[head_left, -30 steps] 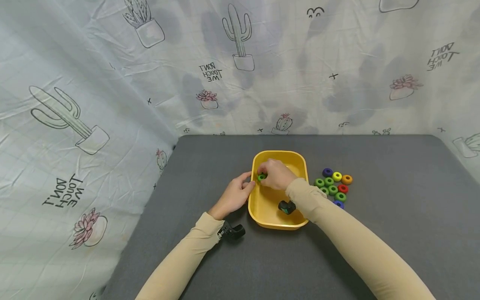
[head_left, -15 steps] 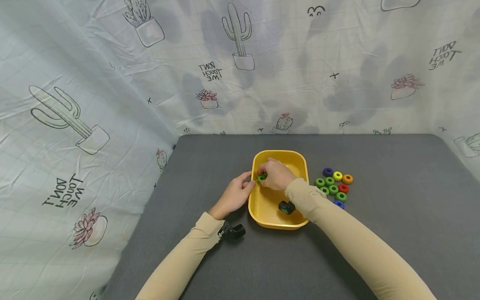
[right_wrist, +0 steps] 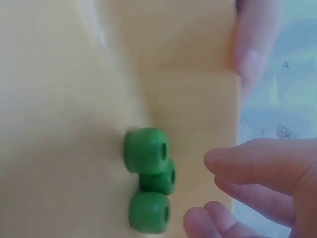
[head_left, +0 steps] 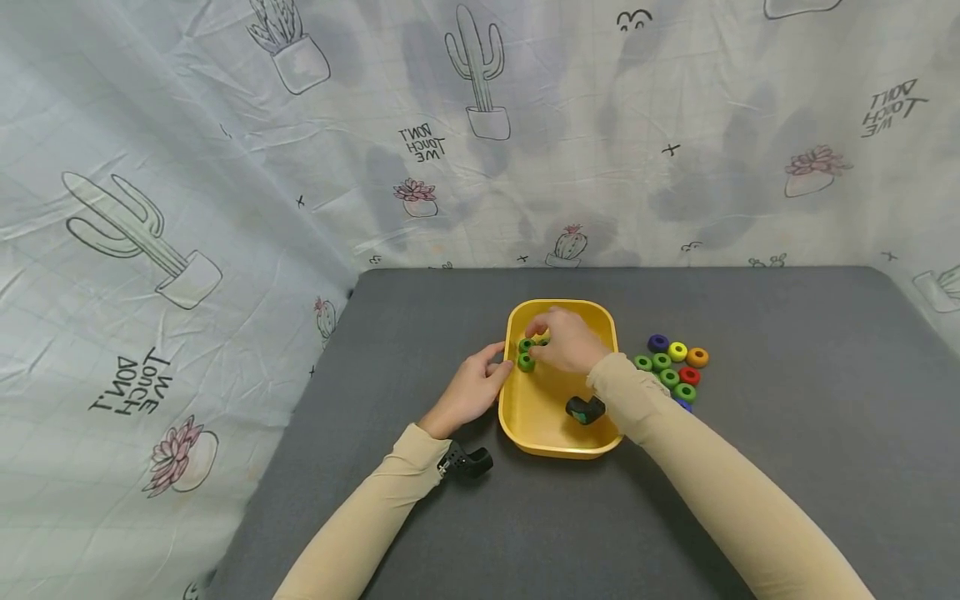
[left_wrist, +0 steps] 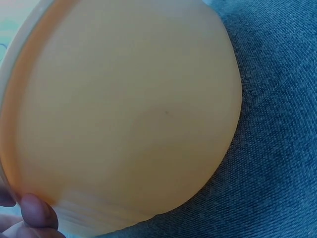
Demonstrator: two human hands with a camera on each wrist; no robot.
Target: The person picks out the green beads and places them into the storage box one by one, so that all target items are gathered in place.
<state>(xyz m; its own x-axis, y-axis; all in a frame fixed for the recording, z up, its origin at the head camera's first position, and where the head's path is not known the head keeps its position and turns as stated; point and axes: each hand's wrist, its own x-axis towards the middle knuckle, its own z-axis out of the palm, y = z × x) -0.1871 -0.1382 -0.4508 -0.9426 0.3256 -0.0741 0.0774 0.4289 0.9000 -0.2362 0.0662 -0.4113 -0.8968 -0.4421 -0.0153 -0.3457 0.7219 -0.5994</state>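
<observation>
Inside the yellow tray (head_left: pixel 555 429), three green beads (right_wrist: pixel 148 150) sit close together by its left wall. My right hand (head_left: pixel 567 342) is over the tray beside these beads. In the right wrist view its fingers (right_wrist: pixel 262 161) are spread and apart from the beads, with nothing between them. My left hand (head_left: pixel 471 390) holds the tray's left rim, thumb at the edge. Its fingertips (left_wrist: pixel 37 210) show at the rim in the left wrist view, where the tray's outer wall fills most of the picture.
Right of the tray, several beads lie grouped on the grey table (head_left: pixel 420 533): green beads (head_left: pixel 669 378), a red bead (head_left: pixel 689 376), a yellow bead (head_left: pixel 677 352), an orange bead (head_left: pixel 697 357) and blue ones, partly behind the right sleeve (head_left: pixel 697 442). A patterned curtain (head_left: pixel 337 142) hangs behind.
My right hand has let go of a green bead and shifted a little to the right, uncovering the beads in the tray. The left hand stays at the rim.
</observation>
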